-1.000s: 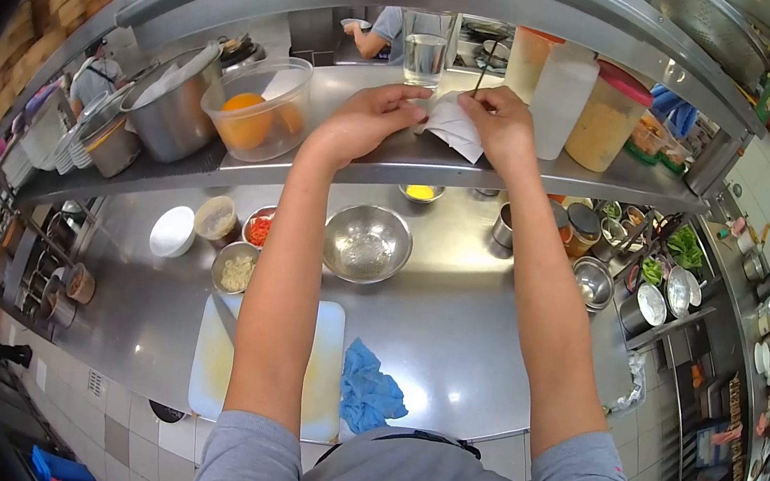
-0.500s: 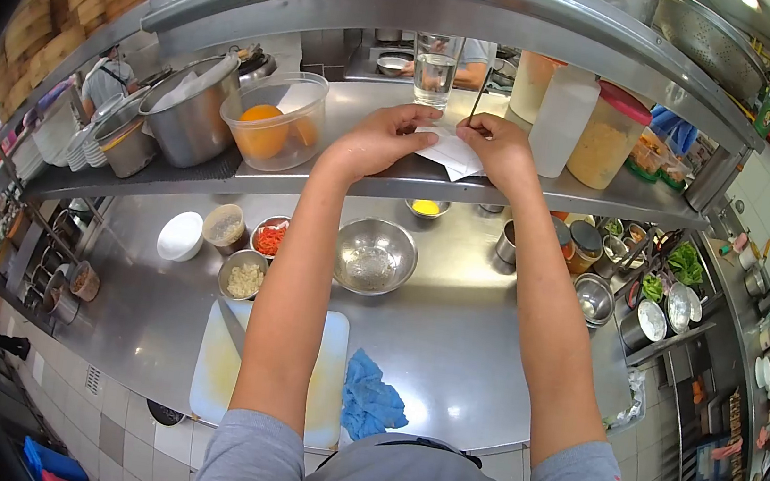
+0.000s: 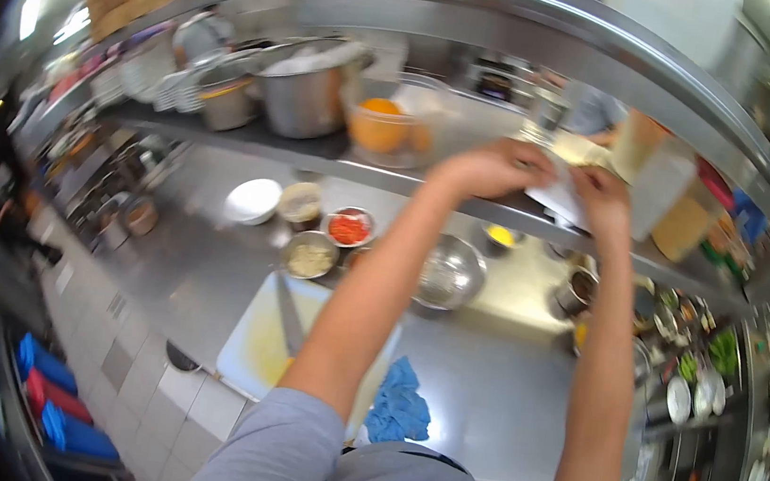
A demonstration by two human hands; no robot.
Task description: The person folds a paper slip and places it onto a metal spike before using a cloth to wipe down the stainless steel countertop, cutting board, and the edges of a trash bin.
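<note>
White paper slips (image 3: pixel 558 196) are at the raised steel shelf, between my two hands. My left hand (image 3: pixel 504 167) pinches their left edge with thumb and fingers. On the other side, my right hand (image 3: pixel 604 194) has its fingers closed on the right edge. Motion blur hides the exact fingertips. Just behind the slips stands a glass of water (image 3: pixel 548 107). A clear plastic tub (image 3: pixel 393 127) with oranges inside sits left of my left hand, and a white container (image 3: pixel 662 188) stands right of my right hand.
Below the shelf are a steel mixing bowl (image 3: pixel 449 274), a bowl of red strips (image 3: pixel 349 227) and a small yellow-filled bowl (image 3: pixel 499 237). A knife (image 3: pixel 290 310) lies on the cutting board (image 3: pixel 249 349), near a blue cloth (image 3: pixel 401 402). Another person's arm (image 3: pixel 601 132) shows behind the shelf.
The view has swung left and tilted, so the counter and shelf appear farther right and blurred. Both hands stay at the paper slips, which now hang more upright.
</note>
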